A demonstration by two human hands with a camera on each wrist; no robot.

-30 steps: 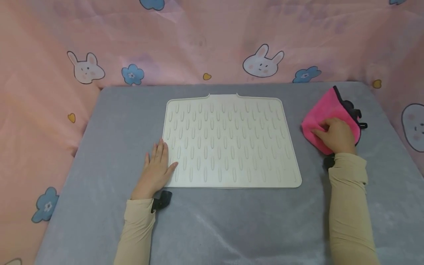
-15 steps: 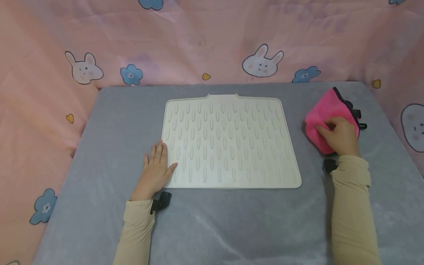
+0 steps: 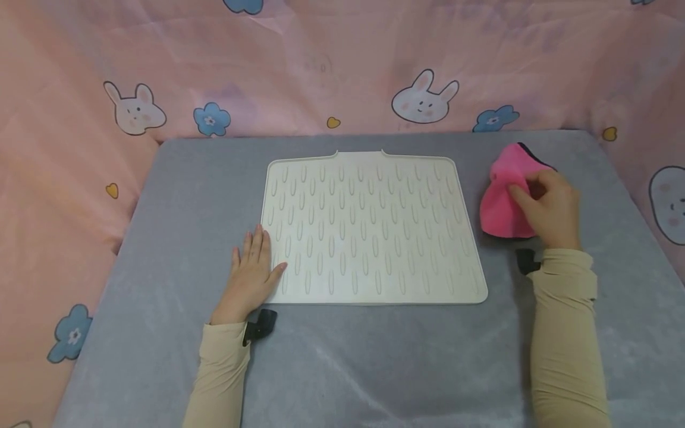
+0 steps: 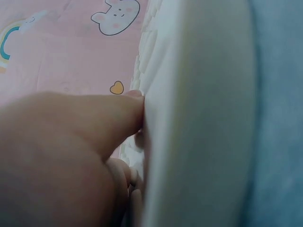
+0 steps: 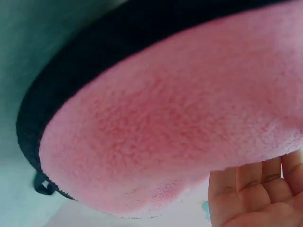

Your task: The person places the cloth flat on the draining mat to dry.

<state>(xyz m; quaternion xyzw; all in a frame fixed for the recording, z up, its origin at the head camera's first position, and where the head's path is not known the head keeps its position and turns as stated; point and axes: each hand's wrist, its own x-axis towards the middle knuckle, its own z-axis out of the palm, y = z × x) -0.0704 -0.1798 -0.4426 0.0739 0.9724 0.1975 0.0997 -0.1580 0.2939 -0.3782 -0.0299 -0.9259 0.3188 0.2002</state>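
A cream-white mat (image 3: pixel 369 232) with rows of raised oval ridges and a tab at its back edge lies mid-table. My left hand (image 3: pixel 247 276) rests flat at its left edge, fingers straight and thumb on the mat's surface. In the left wrist view the thumb (image 4: pixel 125 111) touches the mat's thick edge (image 4: pixel 203 118). Right of the mat, my right hand (image 3: pixel 556 208) pinches a pink plush cloth (image 3: pixel 505 208) with black edging. Close up in the right wrist view, the cloth (image 5: pixel 142 123) bulges out, a small black loop (image 5: pixel 43 185) on its border and curled fingers (image 5: pixel 253 187) beside it.
Grey fabric covers the table (image 3: pixel 407 362). A pink curtain (image 3: pixel 299 71) printed with rabbits and flowers hangs along the back and sides. Small black wrist cameras sit at both cuffs, the left camera (image 3: pixel 260 325) near the mat's front left corner.
My right hand has pulled the pink cloth up and bunched it, its near part swinging left; the black fittings on its right are hidden now. My left hand has stayed on the mat.
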